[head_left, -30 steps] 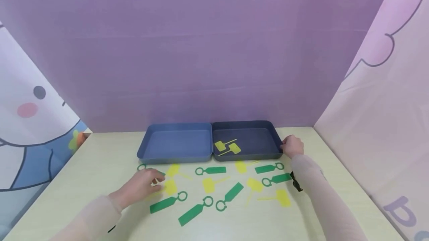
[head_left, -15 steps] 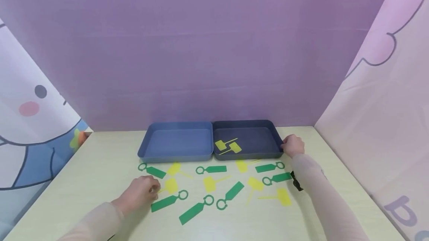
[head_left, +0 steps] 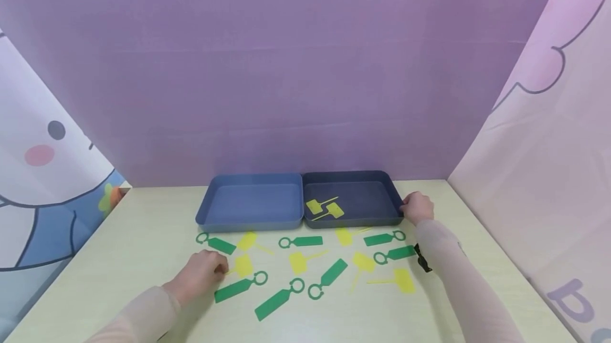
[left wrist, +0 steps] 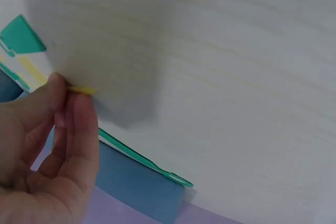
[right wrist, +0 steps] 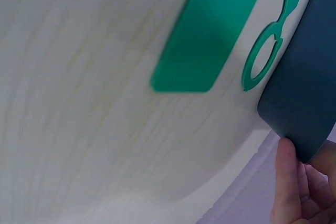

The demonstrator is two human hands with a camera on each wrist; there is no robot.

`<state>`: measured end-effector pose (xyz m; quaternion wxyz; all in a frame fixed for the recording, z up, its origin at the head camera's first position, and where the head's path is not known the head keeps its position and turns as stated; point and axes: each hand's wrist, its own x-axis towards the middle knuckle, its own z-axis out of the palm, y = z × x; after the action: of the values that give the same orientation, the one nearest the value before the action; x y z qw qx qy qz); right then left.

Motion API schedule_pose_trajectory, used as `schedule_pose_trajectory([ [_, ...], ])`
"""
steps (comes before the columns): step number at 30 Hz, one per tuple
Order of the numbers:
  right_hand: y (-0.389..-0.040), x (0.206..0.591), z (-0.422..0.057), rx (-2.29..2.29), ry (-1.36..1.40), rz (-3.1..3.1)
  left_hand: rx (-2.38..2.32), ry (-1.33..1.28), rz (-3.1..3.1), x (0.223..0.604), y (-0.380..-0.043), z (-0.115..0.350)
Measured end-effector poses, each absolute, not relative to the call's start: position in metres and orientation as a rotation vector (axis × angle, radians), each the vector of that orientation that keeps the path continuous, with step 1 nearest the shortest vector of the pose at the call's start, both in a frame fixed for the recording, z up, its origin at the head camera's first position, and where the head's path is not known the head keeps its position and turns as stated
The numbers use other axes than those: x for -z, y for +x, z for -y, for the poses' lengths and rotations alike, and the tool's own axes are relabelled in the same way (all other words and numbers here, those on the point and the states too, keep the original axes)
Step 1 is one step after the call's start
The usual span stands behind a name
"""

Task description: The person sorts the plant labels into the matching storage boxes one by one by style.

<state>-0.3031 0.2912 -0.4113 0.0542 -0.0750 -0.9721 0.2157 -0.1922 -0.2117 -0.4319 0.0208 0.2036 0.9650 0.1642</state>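
My left hand (head_left: 200, 274) is low over the table at the left. Its thumb and fingertips pinch the thin stem of a yellow tag (head_left: 243, 265); the stem's end (left wrist: 84, 91) pokes out between them in the left wrist view. That tag's flat head lies beside a green ring-ended tag (head_left: 232, 290). At the right, my right hand (head_left: 418, 207) grips the side wall of the dark navy tray (head_left: 369, 197), with fingers on its corner (right wrist: 299, 114) in the right wrist view. Two yellow tags (head_left: 335, 210) lie inside this tray.
A blue tray (head_left: 255, 205) with nothing in it adjoins the navy one on the left. Several green tags (head_left: 307, 240) and yellow tags (head_left: 298, 263) are scattered before the trays. A purple curtain (head_left: 296, 78) hangs behind; printed cloths flank both sides.
My left hand has come down and slightly left, and its spread fingers have closed on the yellow tag's stem. The right hand keeps its hold on the navy tray.
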Motion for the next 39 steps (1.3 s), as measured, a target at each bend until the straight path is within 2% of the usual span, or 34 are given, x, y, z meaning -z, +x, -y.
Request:
schedule_pose_trajectory([
  [7,-0.304,0.412,-0.291,-0.67,-0.229,2.958,-0.605,0.423,-2.903,0.43,-0.196,0.209],
  [13,-0.304,0.412,-0.29,-0.668,-0.23,2.96,-0.607,0.367,-2.864,0.43,-0.198,0.209],
  [27,-0.302,0.411,-0.288,-0.659,-0.237,2.961,-0.729,0.471,-2.863,0.423,-0.2,0.204],
  [39,-0.302,0.412,-0.289,-0.663,-0.221,2.964,-0.848,0.615,-2.801,0.39,-0.22,0.167],
])
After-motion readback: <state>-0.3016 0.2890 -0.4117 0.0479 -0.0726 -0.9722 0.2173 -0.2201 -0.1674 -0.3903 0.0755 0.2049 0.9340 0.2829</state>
